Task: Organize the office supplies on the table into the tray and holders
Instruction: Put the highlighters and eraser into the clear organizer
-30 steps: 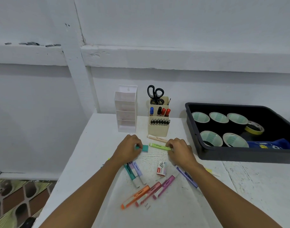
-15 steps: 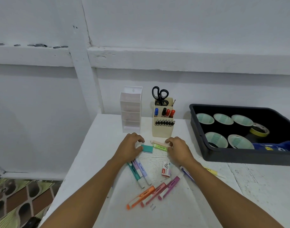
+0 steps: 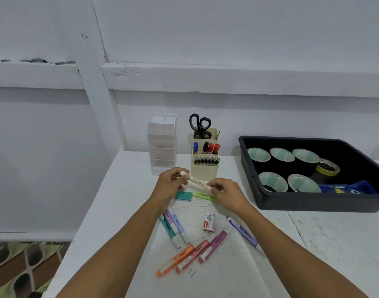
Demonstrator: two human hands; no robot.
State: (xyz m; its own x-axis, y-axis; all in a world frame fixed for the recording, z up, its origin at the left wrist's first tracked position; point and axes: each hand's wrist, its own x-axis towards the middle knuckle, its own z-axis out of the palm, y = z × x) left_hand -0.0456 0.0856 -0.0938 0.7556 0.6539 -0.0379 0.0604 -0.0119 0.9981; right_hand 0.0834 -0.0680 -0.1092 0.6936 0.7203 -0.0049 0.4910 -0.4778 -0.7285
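A peach highlighter hangs above the table, held at both ends: my left hand pinches its far end and my right hand pinches its near end. Below it lie a teal eraser and a green highlighter. Several more highlighters lie nearer me: teal, lilac and pale blue ones, orange, pink, magenta and purple. A small staples box sits among them. The white tiered holder and the beige pen holder stand at the back.
A black tray at the right holds several tape rolls, a yellow tape roll and a blue item. Scissors and markers stand in the beige holder. The table's left edge drops to a patterned floor.
Both hands rose from the table with the peach highlighter, which had lain beside the green one. My left hand left the teal eraser. The camera tilted and shifted slightly.
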